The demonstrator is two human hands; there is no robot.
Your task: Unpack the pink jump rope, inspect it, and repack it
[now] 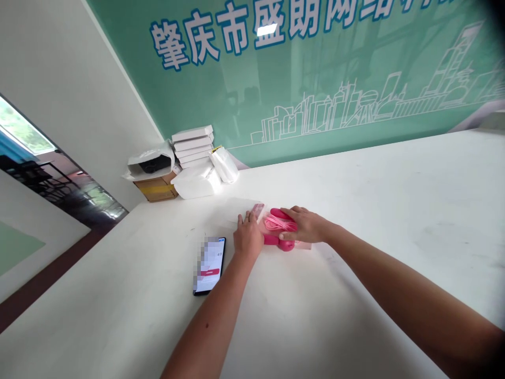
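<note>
A bundled pink skipping rope (279, 223), with deep-pink handles, lies on a pale pink flat box (305, 246) on the white table. My right hand (305, 225) grips the rope's right end, thumb at the near handle and fingers over the far one. At the left end, my left hand (248, 235) holds the side of the box, its fingers bent over the edge and its thumb side by the near handle. Part of the box is hidden under the rope and my hands. A phone (211, 266) with a lit screen lies left of my left forearm.
At the back left of the white table (379, 210) stand a brown cardboard box (158, 188), a stack of white boxes (193, 143) and white plastic-wrapped packages (197, 180). A green wall with large lettering rises behind the table.
</note>
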